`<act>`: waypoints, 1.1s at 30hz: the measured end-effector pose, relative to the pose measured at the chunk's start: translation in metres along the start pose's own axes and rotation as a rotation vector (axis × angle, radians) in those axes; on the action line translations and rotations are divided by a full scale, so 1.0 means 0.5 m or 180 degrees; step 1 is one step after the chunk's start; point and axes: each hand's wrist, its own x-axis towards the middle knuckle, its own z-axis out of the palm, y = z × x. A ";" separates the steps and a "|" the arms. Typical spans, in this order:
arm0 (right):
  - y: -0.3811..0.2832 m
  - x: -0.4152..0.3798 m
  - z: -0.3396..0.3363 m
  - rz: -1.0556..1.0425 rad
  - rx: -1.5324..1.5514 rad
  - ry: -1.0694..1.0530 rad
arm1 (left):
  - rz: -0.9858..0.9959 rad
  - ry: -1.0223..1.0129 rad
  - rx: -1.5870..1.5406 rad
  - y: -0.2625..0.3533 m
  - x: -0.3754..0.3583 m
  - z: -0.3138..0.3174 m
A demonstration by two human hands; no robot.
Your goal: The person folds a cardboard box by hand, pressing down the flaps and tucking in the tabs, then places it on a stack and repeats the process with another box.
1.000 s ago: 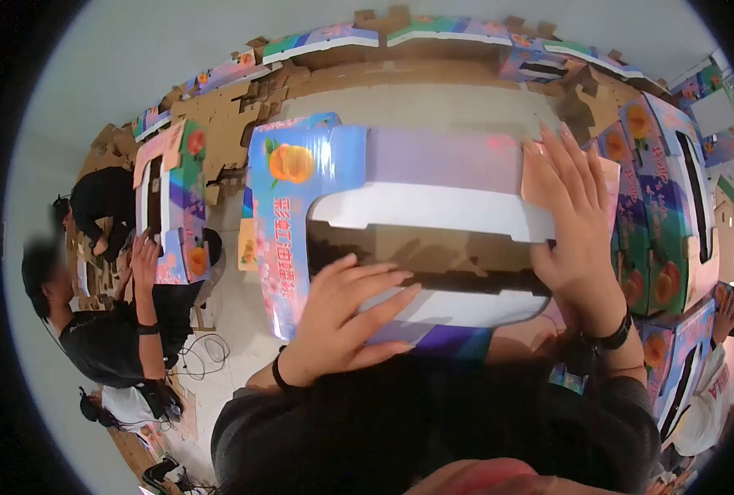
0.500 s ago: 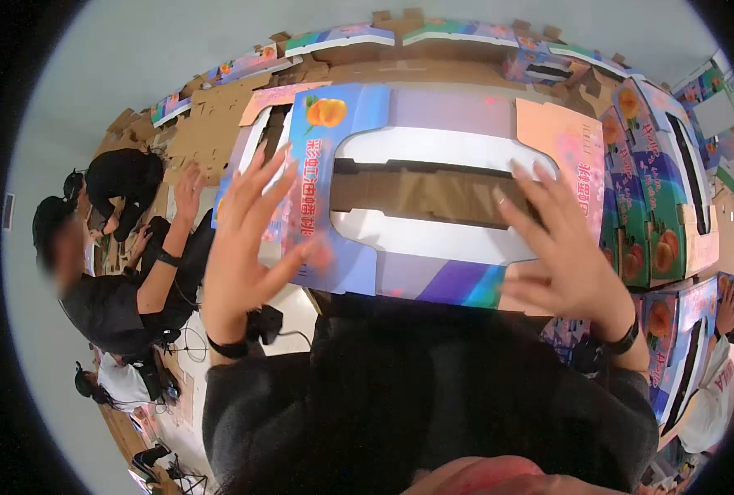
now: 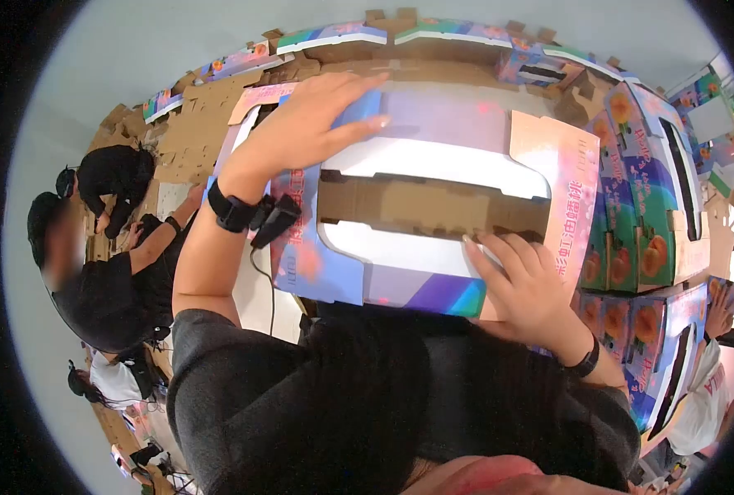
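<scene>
In front of me lies a printed cardboard fruit box with peach pictures, pink lettering and a long slot between white flap edges. Brown cardboard shows inside the slot. My left hand reaches across the box's far left corner, fingers stretched out over the blue panel. Toward the near right, my right hand rests on the top, fingers apart and slightly bent, fingertips at the near edge of the slot. Each wrist has a black band; a small black device with a cable hangs by the left one.
Stacked printed boxes stand close on my right, with another person's hand near the lower stack. More boxes line the far side. Flat brown cardboard lies at the back left. People in dark clothes sit or bend to my left.
My left hand has moved from above the box's left side to its far left corner. The right hand has come down and inward onto the near right flap.
</scene>
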 end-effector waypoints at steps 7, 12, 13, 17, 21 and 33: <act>0.025 -0.005 0.020 -0.0150 -0.0343 0.0042 | -0.0164 0.0524 0.0589 0.029 -0.008 0.051; 0.042 0.004 0.030 -0.0182 -0.0305 0.0229 | -0.0195 0.0482 0.0524 0.013 0.001 0.058; 0.046 0.004 0.032 -0.0195 -0.0317 0.0254 | -0.0184 0.0497 0.0524 0.009 0.007 0.059; 0.045 0.006 0.026 -0.0090 -0.0188 0.0260 | -0.0164 0.0205 0.0515 -0.007 0.022 0.059; 0.047 0.004 0.026 -0.0103 -0.0198 0.0291 | -0.0223 -0.0093 0.0256 -0.023 0.036 0.045; 0.001 -0.042 0.036 0.0007 0.0245 0.0699 | -0.0129 0.1102 -0.0549 -0.047 -0.091 -0.035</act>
